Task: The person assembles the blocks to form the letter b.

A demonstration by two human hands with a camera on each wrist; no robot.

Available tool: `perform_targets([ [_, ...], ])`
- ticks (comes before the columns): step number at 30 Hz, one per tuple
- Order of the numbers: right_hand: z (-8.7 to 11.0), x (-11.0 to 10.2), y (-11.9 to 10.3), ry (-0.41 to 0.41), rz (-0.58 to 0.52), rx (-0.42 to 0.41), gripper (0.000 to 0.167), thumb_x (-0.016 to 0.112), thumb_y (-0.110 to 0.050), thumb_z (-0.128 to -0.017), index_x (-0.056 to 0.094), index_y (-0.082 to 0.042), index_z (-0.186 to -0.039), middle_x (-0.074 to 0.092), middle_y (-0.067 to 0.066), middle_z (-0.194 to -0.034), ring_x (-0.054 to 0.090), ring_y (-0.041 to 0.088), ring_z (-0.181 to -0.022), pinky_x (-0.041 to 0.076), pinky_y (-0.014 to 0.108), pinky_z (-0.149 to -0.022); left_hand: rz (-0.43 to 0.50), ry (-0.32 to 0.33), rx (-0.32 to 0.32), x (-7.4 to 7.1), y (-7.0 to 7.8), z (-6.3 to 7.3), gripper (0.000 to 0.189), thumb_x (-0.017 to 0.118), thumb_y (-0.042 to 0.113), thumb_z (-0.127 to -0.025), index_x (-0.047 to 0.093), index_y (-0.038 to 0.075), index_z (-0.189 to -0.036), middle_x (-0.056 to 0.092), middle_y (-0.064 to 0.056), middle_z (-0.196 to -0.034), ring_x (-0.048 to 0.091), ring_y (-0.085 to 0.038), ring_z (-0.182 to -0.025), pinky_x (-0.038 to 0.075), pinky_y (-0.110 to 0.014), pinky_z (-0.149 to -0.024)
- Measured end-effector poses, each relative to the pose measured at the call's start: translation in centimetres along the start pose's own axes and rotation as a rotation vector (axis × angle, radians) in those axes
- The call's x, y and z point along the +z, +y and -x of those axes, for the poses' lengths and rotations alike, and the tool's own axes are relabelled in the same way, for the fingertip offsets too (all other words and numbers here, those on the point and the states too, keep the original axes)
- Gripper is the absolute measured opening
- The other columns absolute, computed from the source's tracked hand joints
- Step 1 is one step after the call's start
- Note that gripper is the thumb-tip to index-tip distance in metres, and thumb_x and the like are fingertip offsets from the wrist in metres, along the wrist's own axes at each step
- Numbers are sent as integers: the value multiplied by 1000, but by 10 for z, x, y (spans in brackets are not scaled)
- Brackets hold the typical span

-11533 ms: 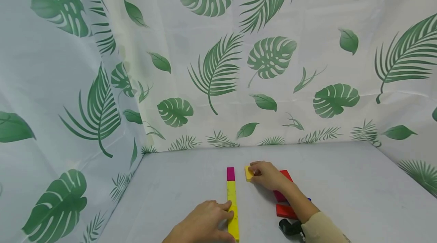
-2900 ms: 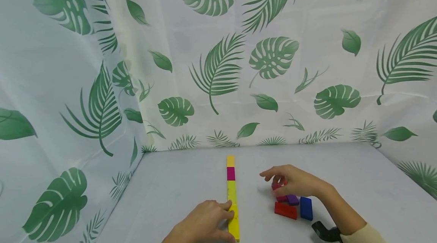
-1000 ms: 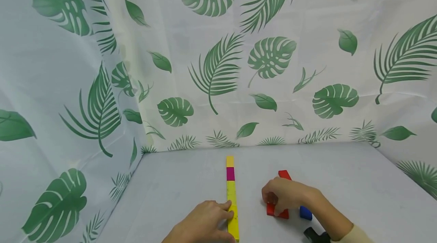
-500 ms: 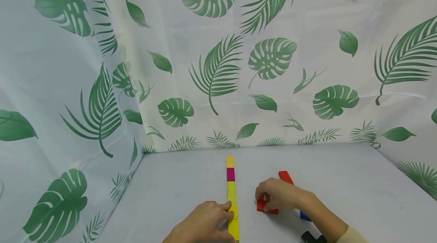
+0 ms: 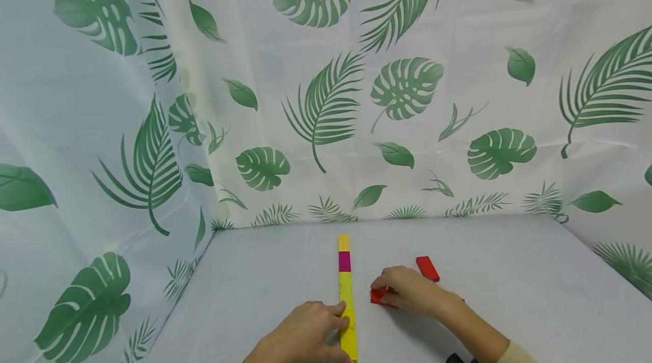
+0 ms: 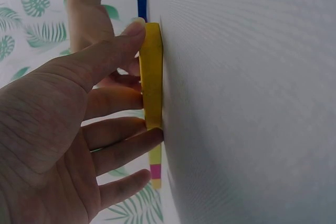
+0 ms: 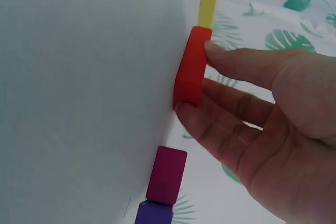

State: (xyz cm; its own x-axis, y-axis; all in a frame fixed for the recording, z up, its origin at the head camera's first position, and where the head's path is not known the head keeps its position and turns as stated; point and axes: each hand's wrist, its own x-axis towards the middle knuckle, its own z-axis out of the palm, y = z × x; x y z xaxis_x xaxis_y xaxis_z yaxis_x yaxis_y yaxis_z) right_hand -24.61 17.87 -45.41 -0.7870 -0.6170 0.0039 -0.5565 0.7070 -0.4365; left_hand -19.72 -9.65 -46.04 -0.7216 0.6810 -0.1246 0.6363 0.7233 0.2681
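My left hand (image 5: 305, 332) lies at the near end of a straight row of blocks. In the left wrist view its thumb and fingers hold the nearest yellow block (image 6: 152, 77) from its end and side. Beyond that come a paler yellow block (image 5: 345, 289), a magenta block (image 5: 344, 261) and an orange-yellow block (image 5: 343, 243). To the right of the row, apart from it, my right hand (image 5: 407, 289) pinches a red block (image 7: 193, 69) by its ends between thumb and fingers. The red block is partly hidden by that hand in the head view.
A second red block (image 5: 427, 268) lies behind the right hand. The right wrist view shows another magenta block (image 7: 167, 174) touching a purple block (image 7: 154, 213). A blue block (image 6: 142, 4) appears in the left wrist view. Leaf-patterned sheets (image 5: 326, 102) wall the white table.
Earlier, an orange-yellow block joined the row's far end. The right hand then took the red block and has slid it left and slightly away. The left hand stays put.
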Motion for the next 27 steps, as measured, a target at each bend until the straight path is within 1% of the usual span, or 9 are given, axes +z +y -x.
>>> perform_targets([
  [4, -1, 2, -1, 15, 9, 6, 28, 81, -13, -90, 79, -17, -118, 73, -7, -102, 62, 10, -90, 62, 33, -86, 1, -2, 6, 0, 0, -1, 61, 79, 63, -83, 71, 30, -134, 63, 7, -147, 67, -3, -114, 56, -31, -101],
  [8, -3, 4, 0, 31, 15, 14, 30, 81, -12, -89, 79, -16, -119, 74, -7, -104, 63, 11, -92, 62, 35, -88, -10, 4, 23, 0, -1, 0, 60, 79, 62, -84, 71, 30, -135, 62, 5, -147, 67, -3, -114, 56, -31, -101],
  [14, -6, 7, 2, 53, 14, 30, 32, 81, -12, -89, 79, -14, -121, 74, -4, -107, 66, 13, -97, 62, 37, -89, 1, -1, 20, -1, -2, 1, 60, 78, 62, -84, 71, 30, -135, 62, 6, -147, 66, -4, -114, 56, -31, -101],
  [20, -9, 9, 3, 54, -12, 58, 34, 80, -10, -89, 78, -13, -123, 74, -2, -110, 67, 16, -102, 62, 40, -91, -1, -5, 23, -1, -2, 0, 60, 78, 62, -84, 71, 30, -134, 62, 5, -147, 67, -4, -115, 56, -31, -101],
  [24, -13, 11, 4, 55, -44, 45, 34, 78, -11, -92, 77, -13, -125, 74, -3, -112, 67, 16, -104, 61, 39, -93, 2, -16, 9, -1, -2, -1, 60, 78, 63, -83, 71, 32, -134, 63, 7, -146, 67, -4, -115, 56, -32, -102],
  [27, -15, 13, 7, 70, -67, 34, 33, 77, -11, -93, 77, -12, -125, 74, -4, -111, 67, 15, -102, 61, 38, -92, 2, -16, 9, 0, -2, -2, 60, 78, 64, -83, 71, 32, -134, 63, 7, -146, 67, -4, -115, 56, -32, -101],
])
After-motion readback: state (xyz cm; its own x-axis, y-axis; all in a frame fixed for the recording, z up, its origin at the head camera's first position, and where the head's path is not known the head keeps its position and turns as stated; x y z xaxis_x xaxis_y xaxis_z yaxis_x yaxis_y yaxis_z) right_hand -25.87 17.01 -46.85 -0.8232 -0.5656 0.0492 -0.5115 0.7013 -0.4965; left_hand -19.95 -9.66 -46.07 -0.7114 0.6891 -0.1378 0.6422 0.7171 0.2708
